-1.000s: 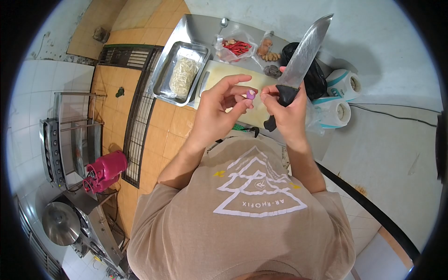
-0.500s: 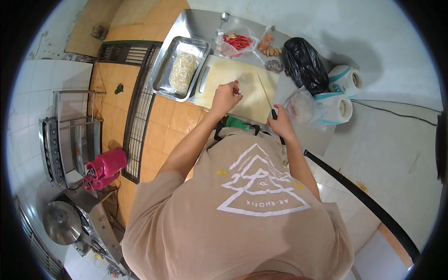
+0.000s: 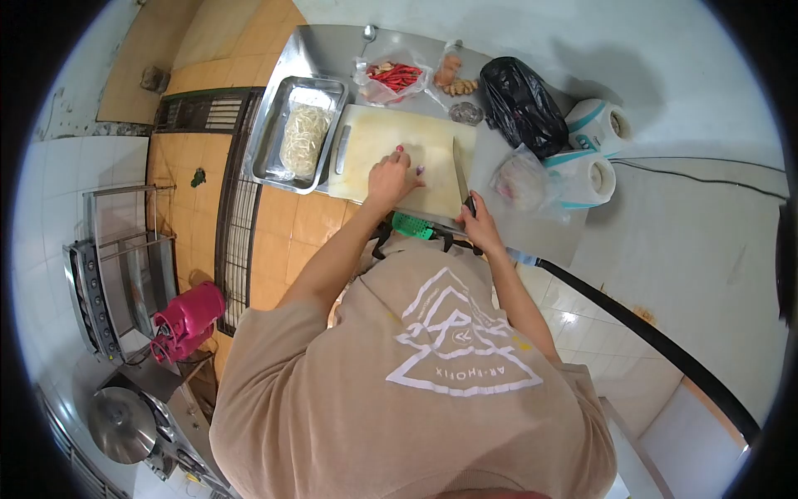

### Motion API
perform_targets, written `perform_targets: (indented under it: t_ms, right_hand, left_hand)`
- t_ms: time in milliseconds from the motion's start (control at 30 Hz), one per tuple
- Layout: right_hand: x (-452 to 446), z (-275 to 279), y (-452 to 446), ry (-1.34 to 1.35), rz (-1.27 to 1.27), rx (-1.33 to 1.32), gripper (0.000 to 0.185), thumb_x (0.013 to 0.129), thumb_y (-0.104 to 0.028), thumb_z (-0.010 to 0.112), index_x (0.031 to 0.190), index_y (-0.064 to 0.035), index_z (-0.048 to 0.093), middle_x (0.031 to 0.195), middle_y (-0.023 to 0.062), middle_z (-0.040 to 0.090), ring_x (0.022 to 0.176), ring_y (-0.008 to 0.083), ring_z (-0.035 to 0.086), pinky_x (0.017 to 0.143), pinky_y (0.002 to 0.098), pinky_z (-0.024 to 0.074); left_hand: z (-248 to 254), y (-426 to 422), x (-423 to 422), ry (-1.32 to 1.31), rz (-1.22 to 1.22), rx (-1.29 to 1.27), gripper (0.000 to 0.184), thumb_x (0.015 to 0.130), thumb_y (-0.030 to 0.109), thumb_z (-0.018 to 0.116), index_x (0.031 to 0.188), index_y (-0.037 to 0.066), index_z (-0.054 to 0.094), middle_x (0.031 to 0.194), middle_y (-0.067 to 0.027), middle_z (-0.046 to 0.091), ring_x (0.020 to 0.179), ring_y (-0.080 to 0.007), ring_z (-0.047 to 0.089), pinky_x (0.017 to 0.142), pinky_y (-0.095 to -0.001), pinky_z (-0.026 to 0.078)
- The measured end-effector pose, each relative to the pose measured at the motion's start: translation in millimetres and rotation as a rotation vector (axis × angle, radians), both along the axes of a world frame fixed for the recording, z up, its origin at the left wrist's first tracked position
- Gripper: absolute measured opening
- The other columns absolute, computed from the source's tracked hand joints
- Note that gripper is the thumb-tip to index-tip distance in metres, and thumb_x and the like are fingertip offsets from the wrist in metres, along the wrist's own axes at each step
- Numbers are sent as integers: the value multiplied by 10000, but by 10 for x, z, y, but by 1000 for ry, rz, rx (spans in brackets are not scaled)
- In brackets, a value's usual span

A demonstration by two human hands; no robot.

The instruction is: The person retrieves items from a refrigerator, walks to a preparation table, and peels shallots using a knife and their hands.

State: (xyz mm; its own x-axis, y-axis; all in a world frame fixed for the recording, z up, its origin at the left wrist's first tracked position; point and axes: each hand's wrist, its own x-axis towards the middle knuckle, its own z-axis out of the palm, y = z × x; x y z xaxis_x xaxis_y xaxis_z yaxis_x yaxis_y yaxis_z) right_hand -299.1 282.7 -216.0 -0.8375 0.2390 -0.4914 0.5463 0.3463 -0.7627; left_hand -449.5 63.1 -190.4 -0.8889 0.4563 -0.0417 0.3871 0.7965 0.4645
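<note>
My left hand (image 3: 394, 178) rests low over the pale cutting board (image 3: 366, 141), its fingers apart. Just beyond its fingertips lies a small reddish piece (image 3: 400, 148), and a purple-and-white piece (image 3: 421, 170) sits beside the thumb; both look like shallot, though they are too small to be certain. On the board's right side, my right hand (image 3: 480, 228) is closed around the black handle of a knife (image 3: 460, 170). The blade points away from me, flat along the board and apart from the pieces.
Left of the board stands a metal tray (image 3: 259, 158) with a bag of pale noodle-like strands (image 3: 305, 141). Behind are a bag of red chillies (image 3: 395, 77), ginger-like roots (image 3: 460, 86) and a spoon (image 3: 369, 33). A black plastic bag (image 3: 524, 104) and paper rolls (image 3: 594, 179) stand right.
My left hand has gone from a pinch above the board to spread fingers lower on it, with the two small pieces now on the board. The knife has swung more upright in view.
</note>
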Motion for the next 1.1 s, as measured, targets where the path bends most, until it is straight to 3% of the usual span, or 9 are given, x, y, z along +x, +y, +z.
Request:
perform_targets:
  t_ms: [133, 233, 367, 467, 667, 767, 900, 1000, 1100]
  right_hand:
    - [-17, 55, 40, -173, -212, -292, 569, 962, -216, 609, 1446, -50, 359, 822, 124, 678, 564, 146, 572, 522, 308, 488]
    - [-72, 46, 61, -176, -202, -276, 524, 946, -209, 634, 1373, -25, 393, 784, 97, 663, 489, 96, 494, 424, 270, 414]
    - [-112, -61, 129, -145, -109, -124, 522, 891, -220, 680, 1303, -11, 437, 760, 93, 676, 582, 145, 615, 472, 301, 475]
    - [-120, -55, 86, -149, -104, -124, 518, 924, -188, 653, 1338, -35, 382, 740, 60, 642, 549, 91, 539, 435, 254, 418]
    - [-126, 147, -18, -154, -101, -67, 543, 882, -181, 675, 1329, -29, 408, 756, 56, 657, 596, 98, 580, 472, 250, 434]
    - [-86, 92, 14, -126, -81, 37, 550, 824, -188, 690, 1301, -17, 473, 813, 135, 706, 694, 220, 689, 656, 351, 543]
    - [-111, 140, 35, -265, -87, 74, 537, 812, -204, 675, 1284, -23, 494, 921, 204, 710, 892, 322, 703, 813, 417, 528]
    - [-65, 105, 49, -202, -13, 230, 547, 816, -241, 680, 1287, -37, 491, 1008, 251, 694, 996, 389, 674, 872, 470, 506]
    - [-38, 304, -10, -149, 24, 396, 553, 813, -260, 692, 1283, -55, 483, 1039, 269, 680, 1004, 428, 655, 876, 508, 497]
  left_hand:
    - [-81, -351, 173, 107, -3, 41, 341, 795, 275, 760, 1046, 86, 628, 933, -102, 627, 924, -320, 624, 791, -418, 522]
    - [-281, -518, 235, 140, 4, 113, 249, 820, 220, 734, 1004, 79, 643, 910, -103, 623, 906, -318, 619, 772, -417, 517]
    - [-354, -530, 124, 163, 86, 158, 183, 833, 195, 723, 948, 69, 657, 872, -107, 640, 872, -318, 628, 743, -427, 510]
    - [-292, -542, -3, 124, 175, 190, 170, 839, 203, 719, 919, 61, 669, 854, -116, 652, 850, -321, 626, 738, -442, 502]
    - [-400, -606, -186, 96, 267, 332, 147, 843, 154, 701, 939, 44, 697, 858, -138, 674, 850, -324, 648, 739, -428, 511]
    - [-500, -647, -229, 185, 246, 376, 144, 838, 118, 682, 964, 49, 703, 913, -125, 681, 898, -327, 643, 783, -429, 505]
    - [-187, -541, -61, 391, 284, 289, 158, 798, 72, 663, 943, 104, 714, 998, -51, 639, 1009, -294, 584, 833, -438, 461]
    - [-168, -477, 90, 315, -99, 267, 159, 781, 70, 674, 924, 129, 710, 1062, -13, 611, 1070, -249, 549, 857, -416, 430]
    - [-326, -462, 176, 298, -210, 159, 145, 773, 95, 687, 910, 138, 708, 1019, -12, 614, 1027, -231, 559, 819, -399, 428]
